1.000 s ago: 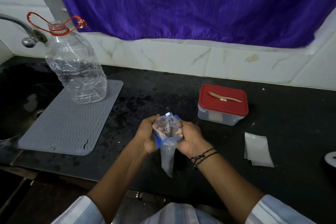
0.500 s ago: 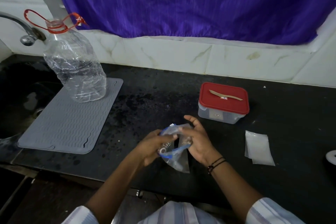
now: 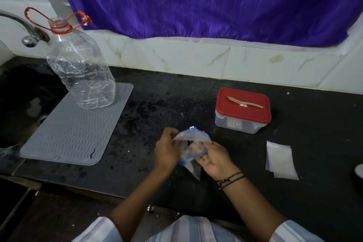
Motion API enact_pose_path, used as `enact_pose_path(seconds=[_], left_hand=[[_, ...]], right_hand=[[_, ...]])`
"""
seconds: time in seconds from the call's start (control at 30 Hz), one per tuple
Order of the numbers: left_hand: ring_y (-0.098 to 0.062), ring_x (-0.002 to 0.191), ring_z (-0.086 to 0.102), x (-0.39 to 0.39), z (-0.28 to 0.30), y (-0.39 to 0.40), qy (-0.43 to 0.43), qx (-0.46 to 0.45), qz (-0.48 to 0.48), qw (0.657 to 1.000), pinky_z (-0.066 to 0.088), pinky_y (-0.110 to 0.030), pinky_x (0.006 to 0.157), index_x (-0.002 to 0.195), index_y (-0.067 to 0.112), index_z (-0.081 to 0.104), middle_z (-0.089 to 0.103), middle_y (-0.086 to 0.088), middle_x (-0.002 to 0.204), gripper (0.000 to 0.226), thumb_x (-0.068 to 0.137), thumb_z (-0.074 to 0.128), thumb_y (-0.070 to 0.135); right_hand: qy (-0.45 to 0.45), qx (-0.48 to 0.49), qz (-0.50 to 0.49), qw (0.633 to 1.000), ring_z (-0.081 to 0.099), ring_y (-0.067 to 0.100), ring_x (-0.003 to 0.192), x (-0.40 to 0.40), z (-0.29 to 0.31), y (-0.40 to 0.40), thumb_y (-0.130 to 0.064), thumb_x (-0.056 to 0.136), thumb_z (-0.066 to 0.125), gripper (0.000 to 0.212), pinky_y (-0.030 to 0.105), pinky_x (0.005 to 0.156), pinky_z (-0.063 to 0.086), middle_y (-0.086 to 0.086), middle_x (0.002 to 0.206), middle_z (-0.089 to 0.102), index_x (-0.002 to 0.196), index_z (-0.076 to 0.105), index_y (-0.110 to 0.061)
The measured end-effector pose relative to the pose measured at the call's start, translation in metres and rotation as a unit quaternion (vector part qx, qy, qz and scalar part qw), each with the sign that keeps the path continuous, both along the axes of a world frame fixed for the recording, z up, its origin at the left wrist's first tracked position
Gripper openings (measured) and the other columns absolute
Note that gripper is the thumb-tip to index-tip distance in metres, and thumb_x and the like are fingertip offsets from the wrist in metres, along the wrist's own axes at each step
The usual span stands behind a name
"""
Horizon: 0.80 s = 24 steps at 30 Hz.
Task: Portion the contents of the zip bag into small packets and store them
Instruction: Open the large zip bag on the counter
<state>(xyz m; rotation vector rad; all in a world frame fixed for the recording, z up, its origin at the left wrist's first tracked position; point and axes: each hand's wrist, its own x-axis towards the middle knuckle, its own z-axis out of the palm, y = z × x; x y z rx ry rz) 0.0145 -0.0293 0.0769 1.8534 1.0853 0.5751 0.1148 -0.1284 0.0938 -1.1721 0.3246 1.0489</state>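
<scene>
Your left hand [image 3: 167, 150] and right hand [image 3: 215, 160] both hold the clear plastic zip bag with the blue seal strip [image 3: 193, 144] just above the black speckled stone counter [image 3: 157, 116], near its front edge. The left grip is pinched together on the bag's upper left corner, and the right grip is clamped on its lower part, where the blue strip crosses your fingers. The bag is crumpled and you can make out something pale and brownish inside, but the blur hides what it is. To your right, the small clear plastic packets [image 3: 280, 159] lie flat in a loose stack on the counter, apart from your hands, and they look empty. Behind them stands the clear rectangular plastic box with the red lid [image 3: 243, 110]; the lid is on, a thin tan strip lies across its top, and you cannot tell what is in the box. At far left the large crumpled clear plastic bottle with the red ring handle [image 3: 80, 68] stands uncapped and upright on the far corner of the grey ribbed silicone mat [image 3: 74, 127], and it appears empty. The mat's left edge runs beside the dark sink [image 3: 17, 104], under the metal tap [image 3: 23, 29]. Bare counter lies open between the mat and your hands, and also between your hands and the red-lidded box.
</scene>
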Motion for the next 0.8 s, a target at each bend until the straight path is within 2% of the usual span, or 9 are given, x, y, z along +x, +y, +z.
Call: enact_pose_path(seconds=[0.1,0.23,0.37,0.47,0.53,0.6,0.73,0.77,0.8], left_hand=[[-0.02,0.072,0.063,0.012,0.003,-0.012,-0.087,-0.258,0.082,0.959,0.053,-0.032,0.062,0.085,0.009,0.064,0.069,-0.008,0.079,0.014,0.095,0.055,0.005],[-0.028,0.07,0.065,0.023,0.017,-0.009,-0.137,-0.488,0.128,0.853,0.055,-0.038,0.068,0.086,-0.005,0.068,0.069,-0.019,0.08,0.013,0.092,0.056,-0.005],[-0.026,0.065,0.061,0.023,0.019,-0.005,-0.166,-0.57,0.136,0.793,0.054,-0.036,0.06,0.094,-0.003,0.068,0.064,-0.017,0.078,0.023,0.095,0.046,0.004],[-0.019,0.055,0.053,0.019,0.013,-0.009,-0.146,-0.574,0.124,0.796,0.049,-0.029,0.058,0.082,0.008,0.062,0.055,-0.008,0.069,0.014,0.082,0.049,0.012],[-0.019,0.049,0.055,0.018,0.015,-0.009,-0.117,-0.58,0.102,0.799,0.051,-0.024,0.055,0.064,0.007,0.061,0.056,-0.007,0.061,0.025,0.08,0.045,0.017],[-0.019,0.037,0.054,0.016,0.014,-0.006,-0.108,-0.598,0.088,0.789,0.049,-0.021,0.043,0.052,0.005,0.059,0.054,-0.007,0.048,0.044,0.087,0.038,0.02],[-0.023,0.055,0.06,0.013,0.007,-0.002,-0.104,-0.591,0.058,0.798,0.052,-0.03,0.059,0.079,0.007,0.066,0.06,-0.008,0.067,0.031,0.084,0.043,0.028],[-0.02,0.051,0.053,0.012,0.004,0.001,-0.113,-0.588,0.052,0.8,0.048,-0.029,0.058,0.075,0.01,0.06,0.052,-0.005,0.064,0.026,0.081,0.046,0.032],[-0.019,0.051,0.047,0.011,-0.001,0.003,-0.128,-0.591,0.039,0.795,0.044,-0.029,0.057,0.074,0.012,0.055,0.046,-0.003,0.064,0.024,0.077,0.052,0.036]], right_hand=[[0.095,0.036,-0.05,0.993,0.065,0.03,0.087,0.005,0.005,0.006,-0.005,0.097,0.053,0.016,0.049,0.071,0.051,0.017,0.095,0.069,0.1,0.068,-0.011],[0.116,0.026,0.011,0.993,0.067,0.037,0.09,0.005,0.001,0.008,-0.003,0.096,0.043,0.031,0.05,0.068,0.053,0.025,0.1,0.07,0.117,0.066,0.001],[0.096,0.032,0.119,0.988,0.068,0.036,0.094,0.013,0.002,0.002,-0.008,0.087,0.048,0.031,0.049,0.089,0.053,0.025,0.102,0.071,0.105,0.07,0.005],[0.07,0.039,0.178,0.981,0.068,0.032,0.084,0.019,-0.004,-0.002,-0.018,0.083,0.055,0.029,0.044,0.086,0.052,0.021,0.094,0.069,0.095,0.072,0.002],[-0.092,-0.03,0.25,0.963,0.065,0.028,0.093,0.019,-0.012,-0.002,-0.03,0.082,0.064,0.032,0.041,0.084,0.05,0.017,0.105,0.067,0.106,0.068,-0.01],[-0.316,-0.102,0.298,0.895,0.062,0.02,0.096,0.016,-0.02,-0.006,-0.044,0.079,0.071,0.04,0.033,0.077,0.051,0.007,0.111,0.061,0.111,0.053,-0.026],[-0.593,-0.096,0.318,0.733,0.056,0.003,0.086,0.004,-0.034,-0.011,-0.051,0.081,0.067,0.034,0.024,0.071,0.047,-0.007,0.096,0.056,0.104,0.051,-0.032],[-0.595,-0.095,0.284,0.746,0.055,0.003,0.079,0.002,-0.037,-0.01,-0.047,0.087,0.063,0.022,0.026,0.069,0.046,-0.007,0.088,0.057,0.097,0.055,-0.028],[-0.557,-0.092,0.232,0.792,0.054,0.004,0.072,0.001,-0.038,-0.009,-0.042,0.092,0.058,0.019,0.031,0.067,0.046,-0.006,0.08,0.058,0.088,0.059,-0.023]])
